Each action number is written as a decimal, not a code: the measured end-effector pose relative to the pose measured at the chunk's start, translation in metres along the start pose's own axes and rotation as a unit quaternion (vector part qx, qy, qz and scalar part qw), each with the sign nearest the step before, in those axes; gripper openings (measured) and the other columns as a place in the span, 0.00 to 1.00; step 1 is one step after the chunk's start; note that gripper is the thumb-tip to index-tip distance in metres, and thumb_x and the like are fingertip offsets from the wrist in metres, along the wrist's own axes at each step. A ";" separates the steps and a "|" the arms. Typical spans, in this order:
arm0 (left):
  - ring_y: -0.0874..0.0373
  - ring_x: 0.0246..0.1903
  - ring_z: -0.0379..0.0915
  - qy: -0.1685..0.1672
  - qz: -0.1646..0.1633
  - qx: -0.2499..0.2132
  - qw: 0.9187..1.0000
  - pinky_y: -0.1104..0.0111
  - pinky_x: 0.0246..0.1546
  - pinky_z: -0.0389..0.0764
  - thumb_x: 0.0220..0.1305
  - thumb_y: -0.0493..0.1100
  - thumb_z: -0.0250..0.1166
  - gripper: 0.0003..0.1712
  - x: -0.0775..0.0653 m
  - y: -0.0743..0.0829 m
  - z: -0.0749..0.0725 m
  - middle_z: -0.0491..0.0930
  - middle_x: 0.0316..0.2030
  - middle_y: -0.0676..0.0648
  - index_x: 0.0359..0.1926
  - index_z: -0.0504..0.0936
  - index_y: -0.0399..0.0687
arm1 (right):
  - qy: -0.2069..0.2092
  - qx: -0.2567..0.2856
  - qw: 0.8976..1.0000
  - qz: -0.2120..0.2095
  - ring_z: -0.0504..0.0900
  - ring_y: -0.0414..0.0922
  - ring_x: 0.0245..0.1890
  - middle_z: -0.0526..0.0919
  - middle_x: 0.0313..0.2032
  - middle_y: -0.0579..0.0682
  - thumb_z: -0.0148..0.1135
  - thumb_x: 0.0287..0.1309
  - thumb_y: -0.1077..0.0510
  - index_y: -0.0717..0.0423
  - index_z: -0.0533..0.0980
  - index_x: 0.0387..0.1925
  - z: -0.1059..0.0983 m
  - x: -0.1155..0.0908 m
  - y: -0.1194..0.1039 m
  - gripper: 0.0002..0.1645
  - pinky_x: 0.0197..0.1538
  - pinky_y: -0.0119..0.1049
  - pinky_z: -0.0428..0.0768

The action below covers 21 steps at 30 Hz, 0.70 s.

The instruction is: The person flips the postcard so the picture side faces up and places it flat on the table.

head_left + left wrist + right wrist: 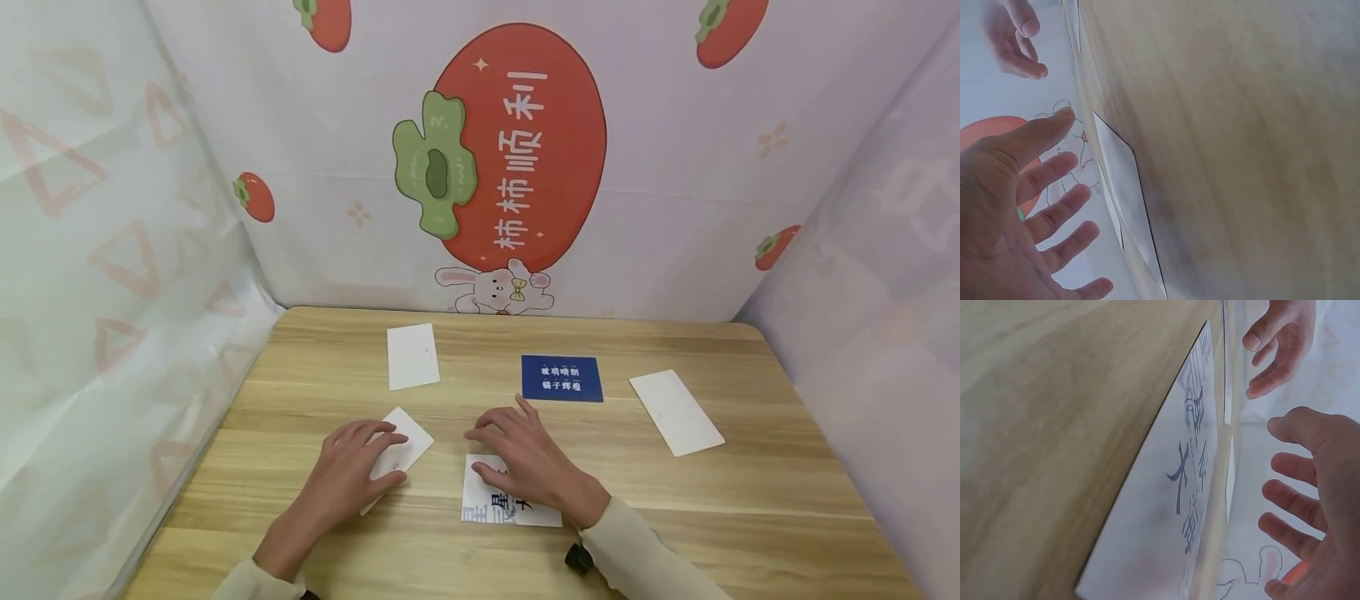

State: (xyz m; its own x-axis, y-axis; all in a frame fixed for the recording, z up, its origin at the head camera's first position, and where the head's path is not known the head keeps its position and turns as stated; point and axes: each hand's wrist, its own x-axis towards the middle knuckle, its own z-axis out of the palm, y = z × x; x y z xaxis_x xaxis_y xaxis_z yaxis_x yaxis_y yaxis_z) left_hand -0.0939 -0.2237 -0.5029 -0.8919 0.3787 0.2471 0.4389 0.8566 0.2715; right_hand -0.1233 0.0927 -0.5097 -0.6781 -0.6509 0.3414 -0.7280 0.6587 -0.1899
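1. Our left grip (341,471) is released, its fingers spread and loosely bent, holding nothing; it hovers over the near-left white card (411,442).
2. Our right grip (528,450) is likewise released, fingers relaxed and spread, just above the printed card (478,493).
3. We count five cards on one wooden bench (757,517): three white ones that look almost plain, one printed white one and one blue one.
4. Our near-left white card lies at a slant, partly covered from above, with a faint small mark on its face.
5. Our printed card lies nearly square to us, near the middle of the bench. It is white and rectangular, with dark characters and larger pale blue-grey ones along its near edge; with the hand over it, we cannot fairly read all the print.
6. Beyond our hands lie the far-left white card (412,358), the blue card (562,379) with two lines of white characters, and the right-hand white card (677,413), tilted.
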 end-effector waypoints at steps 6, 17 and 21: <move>0.39 0.65 0.77 0.007 -0.012 0.002 1.000 0.35 0.64 0.73 0.56 0.51 0.85 0.28 -0.007 -0.006 -0.001 0.85 0.61 0.49 0.57 0.88 0.58 | -0.007 0.005 1.000 0.000 0.81 0.46 0.64 0.86 0.58 0.44 0.73 0.68 0.44 0.44 0.85 0.63 0.002 0.007 -0.001 0.24 0.80 0.70 0.63; 0.39 0.66 0.76 -0.006 -0.037 0.006 0.999 0.34 0.64 0.73 0.58 0.52 0.84 0.28 -0.015 -0.015 -0.007 0.84 0.63 0.47 0.59 0.88 0.58 | -0.021 0.005 1.000 -0.002 0.81 0.46 0.66 0.85 0.62 0.44 0.71 0.71 0.41 0.43 0.84 0.64 0.002 0.023 -0.004 0.25 0.81 0.69 0.62; 0.39 0.66 0.75 -0.013 -0.050 0.004 0.999 0.34 0.64 0.72 0.59 0.52 0.83 0.28 -0.018 -0.018 -0.008 0.84 0.64 0.46 0.60 0.87 0.57 | -0.027 0.010 1.000 0.000 0.81 0.46 0.66 0.85 0.62 0.44 0.71 0.71 0.41 0.43 0.84 0.65 0.004 0.029 -0.007 0.26 0.81 0.69 0.62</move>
State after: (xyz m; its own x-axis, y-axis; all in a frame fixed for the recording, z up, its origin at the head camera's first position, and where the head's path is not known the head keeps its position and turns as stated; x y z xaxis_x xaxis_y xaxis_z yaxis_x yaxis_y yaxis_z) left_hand -0.0852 -0.2485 -0.5044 -0.9341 0.2997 0.1937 0.3461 0.8933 0.2868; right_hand -0.1388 0.0678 -0.5021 -0.6828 -0.6701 0.2913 -0.7290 0.6517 -0.2096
